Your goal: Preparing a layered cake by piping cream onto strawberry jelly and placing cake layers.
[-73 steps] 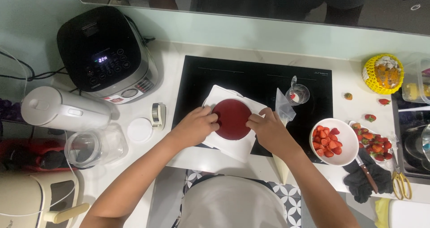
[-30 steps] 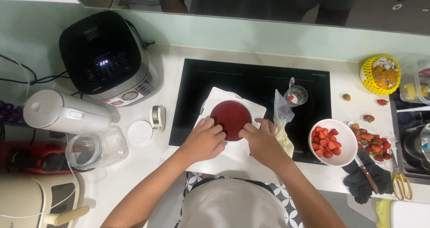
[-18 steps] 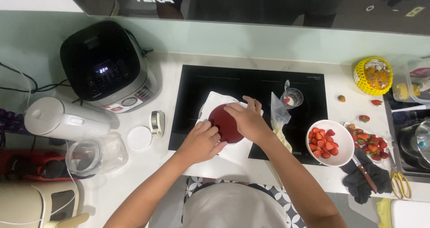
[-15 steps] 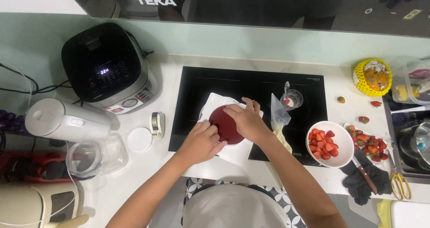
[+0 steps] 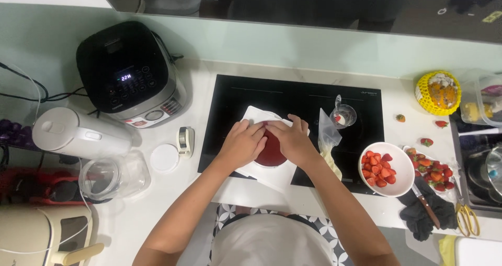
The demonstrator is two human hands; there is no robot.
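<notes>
A dark red round disc [image 5: 271, 152] lies on a sheet of white paper [image 5: 272, 176] spread over the black cooktop [image 5: 308, 100]. My left hand [image 5: 241, 145] rests on the disc's left side, fingers pressing its upper left edge. Over the right side lies my right hand [image 5: 294, 139], fingers curled over the top edge. The two hands nearly meet above the disc and hide most of it. I cannot tell whether the disc is lifted or flat.
A white bowl of cut strawberries [image 5: 380, 169] stands at the right, with a knife [image 5: 426, 203], a dark cloth [image 5: 423, 216] and a piping bag [image 5: 329, 140] nearby. A black cooker [image 5: 128, 72], white kettle [image 5: 78, 134], glass jar [image 5: 107, 177] and white lid [image 5: 164, 158] crowd the left.
Both hands have moved from the disc's outer sides up onto it, closing together over its top edge. The camera has shifted a little.
</notes>
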